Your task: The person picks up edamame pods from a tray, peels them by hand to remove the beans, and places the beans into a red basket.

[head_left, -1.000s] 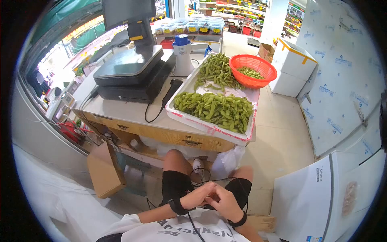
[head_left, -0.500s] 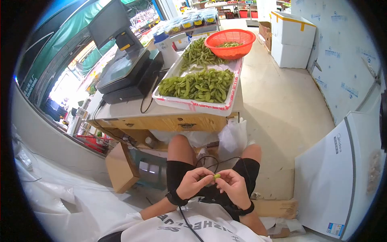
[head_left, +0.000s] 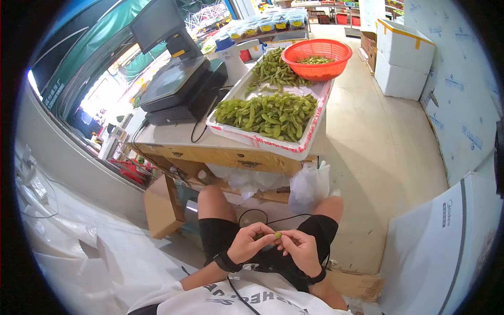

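Note:
Above my lap, my left hand [head_left: 252, 242] and my right hand [head_left: 300, 250] meet at the fingertips. Both pinch a small green edamame pod [head_left: 277, 235] between them; most of it is covered by the fingers. In front of me, a white foam tray [head_left: 254, 139] on the table carries a heap of edamame pods [head_left: 268, 115] at its near side and another pile [head_left: 275, 71] behind. An orange plastic colander [head_left: 318, 73] rests on the tray's far right corner, with green beans or pods [head_left: 315, 60] inside.
A black weighing scale [head_left: 178, 86] stands left of the tray on the wooden table [head_left: 220, 157]. A white plastic bag [head_left: 308, 185] hangs under the table's right end. A cardboard box [head_left: 161, 207] sits at left, a white fridge [head_left: 425, 247] at right. Foam boxes [head_left: 403, 60] are stacked further back.
The view has shifted, so the table and tray appear a little further right and lower. My hands stay together on the pod, their fingers slightly repositioned.

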